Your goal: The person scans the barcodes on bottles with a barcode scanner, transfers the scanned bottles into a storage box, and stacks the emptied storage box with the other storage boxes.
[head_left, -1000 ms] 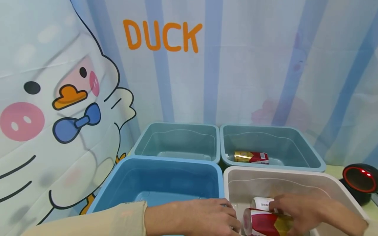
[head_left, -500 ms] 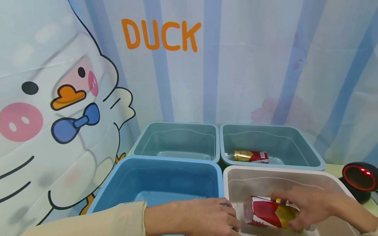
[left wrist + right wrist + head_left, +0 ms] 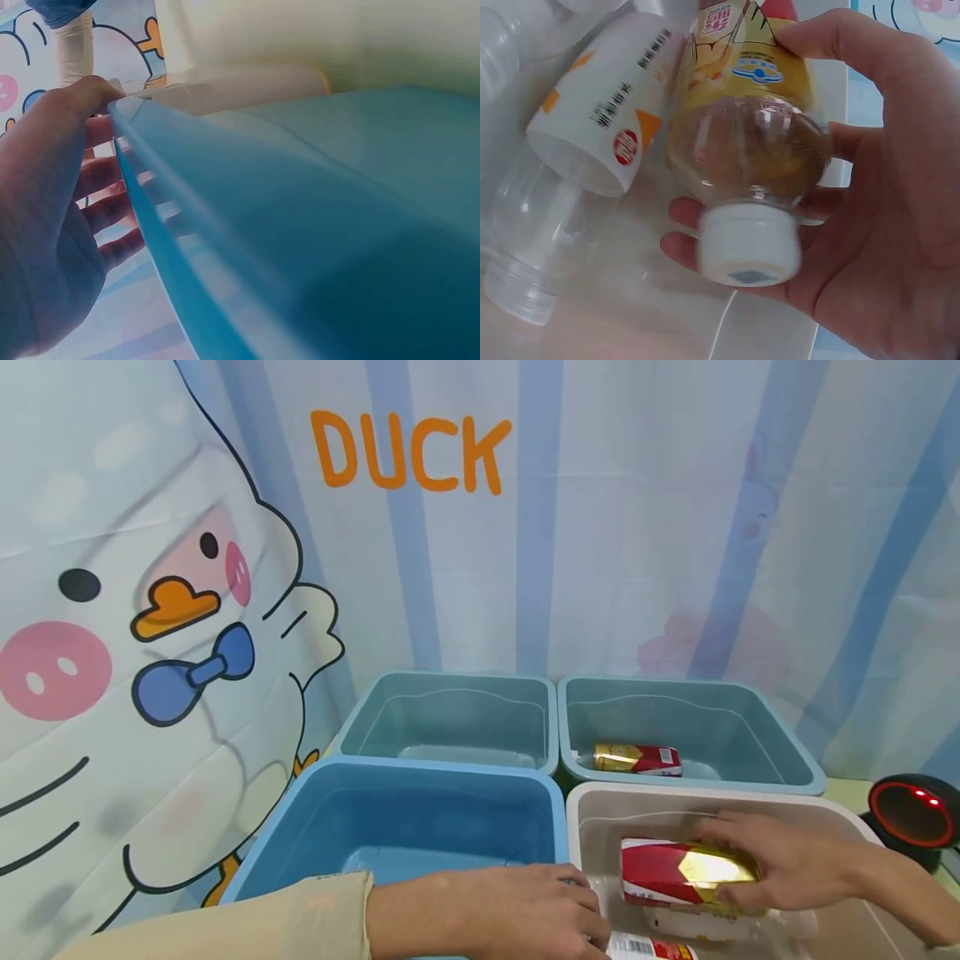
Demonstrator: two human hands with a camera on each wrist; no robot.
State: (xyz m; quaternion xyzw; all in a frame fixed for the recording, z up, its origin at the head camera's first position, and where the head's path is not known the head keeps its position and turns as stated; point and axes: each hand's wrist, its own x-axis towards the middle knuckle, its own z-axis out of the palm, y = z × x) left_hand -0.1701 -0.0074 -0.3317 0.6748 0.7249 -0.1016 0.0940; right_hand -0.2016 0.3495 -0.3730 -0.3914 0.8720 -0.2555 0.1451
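Observation:
My right hand (image 3: 757,868) grips a plastic bottle with a red and gold label (image 3: 667,870), held on its side just above the white bin (image 3: 720,793). In the right wrist view the bottle's white cap (image 3: 750,244) points at the camera, and the fingers of my right hand (image 3: 870,217) wrap its neck and shoulder. My left hand (image 3: 517,910) lies over the near right corner of the blue bin (image 3: 420,767). In the left wrist view my left hand (image 3: 60,225) has its thumb on the rim (image 3: 157,217), and its fingers show through the wall.
More bottles lie in the white bin: a white-labelled one (image 3: 607,105), a clear one (image 3: 532,247), a barcoded one (image 3: 648,947). Two teal bins (image 3: 450,681) (image 3: 690,687) stand behind; the right one holds a red and gold bottle (image 3: 637,758). A black scanner (image 3: 915,814) glows red at far right.
My right hand has lifted the red and gold bottle up from the floor of the white bin and a little away from me. The left hand has stayed on the blue bin.

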